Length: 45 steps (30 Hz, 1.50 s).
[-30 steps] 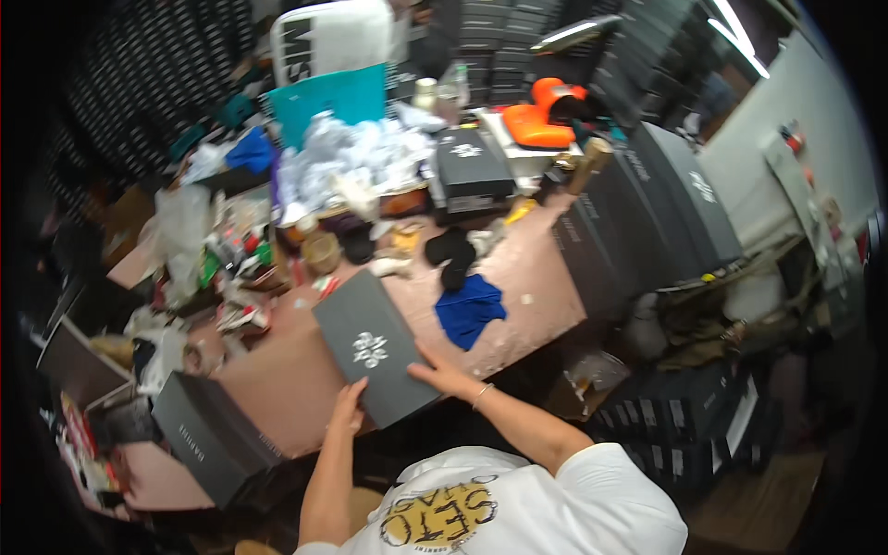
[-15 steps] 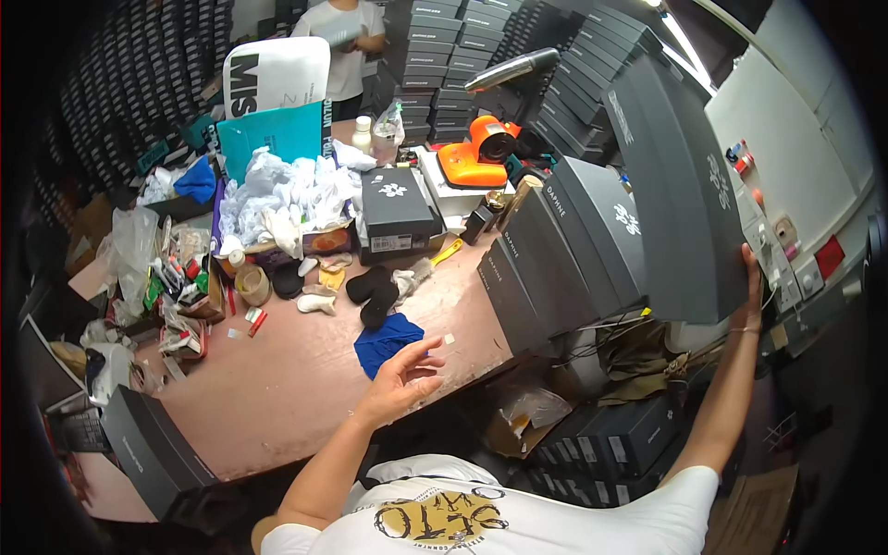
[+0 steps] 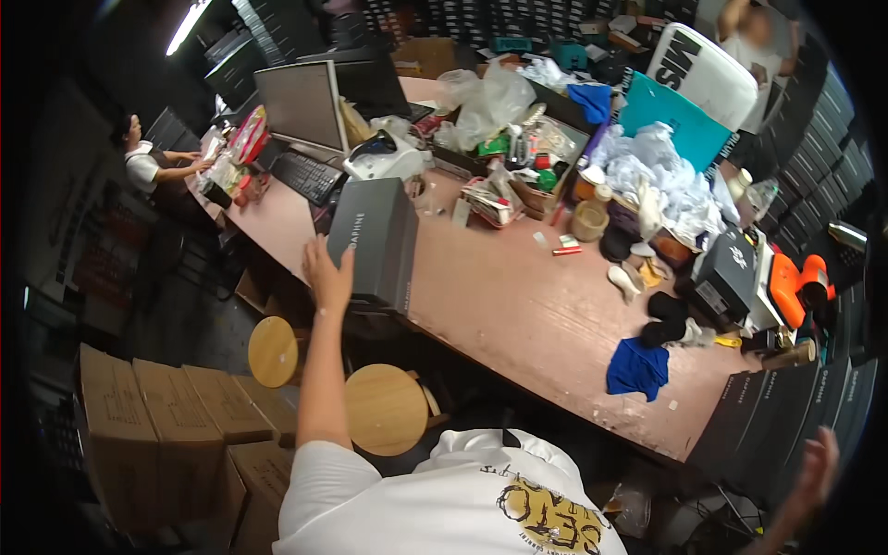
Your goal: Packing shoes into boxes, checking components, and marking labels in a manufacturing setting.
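Left hand (image 3: 328,279), grip apart, appears against a dark-grey rectangular cardboard box (image 3: 377,245) at the near edge of the pink-topped table (image 3: 499,282); uneven pushing could topple it. Blurred right hand (image 3: 812,474), fingers apart, seems empty.

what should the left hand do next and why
Probably curl the left hand onto the left edge of the dark grey box: its fingers are spread right at that edge, while the right hand looks open and empty, away by the stacked boxes at the right, so the left seems better placed to take hold.
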### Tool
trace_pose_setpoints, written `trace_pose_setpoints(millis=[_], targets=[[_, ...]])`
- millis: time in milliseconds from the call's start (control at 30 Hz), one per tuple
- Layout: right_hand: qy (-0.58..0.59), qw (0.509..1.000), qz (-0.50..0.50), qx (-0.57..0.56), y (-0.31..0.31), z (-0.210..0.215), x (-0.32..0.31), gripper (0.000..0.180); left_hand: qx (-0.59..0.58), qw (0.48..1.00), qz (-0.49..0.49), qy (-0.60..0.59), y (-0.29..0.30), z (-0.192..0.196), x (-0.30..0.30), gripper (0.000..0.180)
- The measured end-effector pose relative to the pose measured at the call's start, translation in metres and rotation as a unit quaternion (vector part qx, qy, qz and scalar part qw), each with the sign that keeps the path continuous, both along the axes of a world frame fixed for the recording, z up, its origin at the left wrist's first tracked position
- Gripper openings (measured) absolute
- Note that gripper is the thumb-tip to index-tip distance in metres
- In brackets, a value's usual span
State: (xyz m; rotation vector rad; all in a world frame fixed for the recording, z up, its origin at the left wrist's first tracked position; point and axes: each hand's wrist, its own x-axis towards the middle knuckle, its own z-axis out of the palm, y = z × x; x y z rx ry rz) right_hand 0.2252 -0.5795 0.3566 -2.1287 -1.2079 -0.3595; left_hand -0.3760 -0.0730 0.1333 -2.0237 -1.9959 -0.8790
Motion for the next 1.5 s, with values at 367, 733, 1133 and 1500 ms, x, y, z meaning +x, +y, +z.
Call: trace_pose_setpoints(millis=[367, 733, 1133, 1500], targets=[[0.317, 0.787, 0.446, -0.285, 0.271, -0.204, -0.253, 0.042, -0.33, 0.649, -0.121, -0.675, -0.03, -0.099, -0.016, 0.062], [0.197, 0.957, -0.102, -0.189, 0.209, -0.402, -0.064, 0.067, -0.471, 0.748, -0.301, -0.359, -0.16, -0.199, 0.197, 0.061], [0.228, 0.949, 0.163, -0.142, 0.187, -0.292, -0.079, 0.056, -0.587, 0.612, -0.233, -0.477, -0.15, -0.167, 0.234, 0.056], [0.016, 0.915, 0.288, -0.284, 0.383, -0.339, -0.145, 0.072, -0.599, 0.489, -0.107, -0.625, -0.153, -0.163, 0.247, 0.07]])
